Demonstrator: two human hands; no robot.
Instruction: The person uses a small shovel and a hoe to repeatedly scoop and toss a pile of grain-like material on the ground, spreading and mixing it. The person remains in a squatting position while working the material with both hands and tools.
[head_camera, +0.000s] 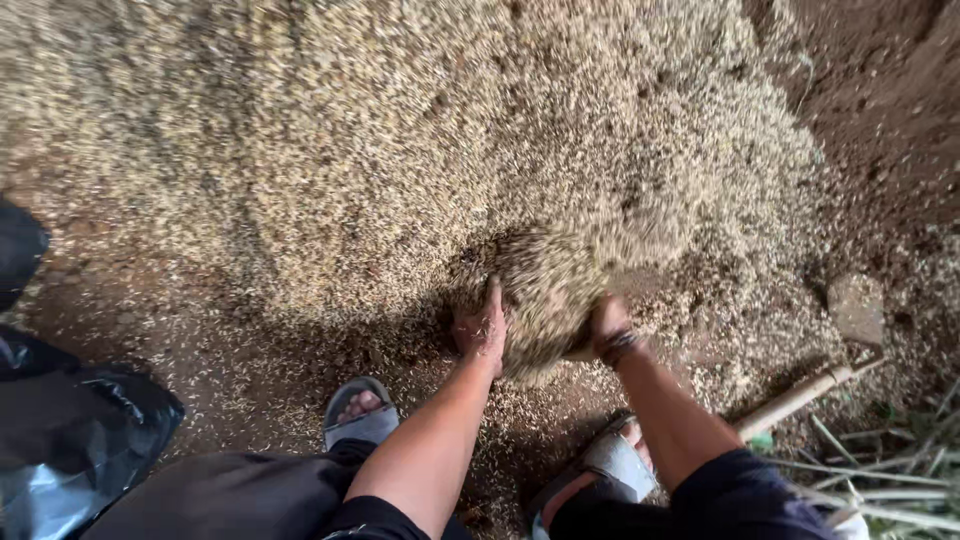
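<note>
One grain heap (420, 150), two hands (483, 330), two sandals (362, 415), one stick (795, 400).

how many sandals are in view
2. One grey sandal on the left foot, beside the left forearm; the other sandal on the right foot, below the right hand, partly hidden by the leg.

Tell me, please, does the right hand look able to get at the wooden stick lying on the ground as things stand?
Probably yes: the right hand is at the grain pile, and the wooden stick lies uncovered beside it.
</note>
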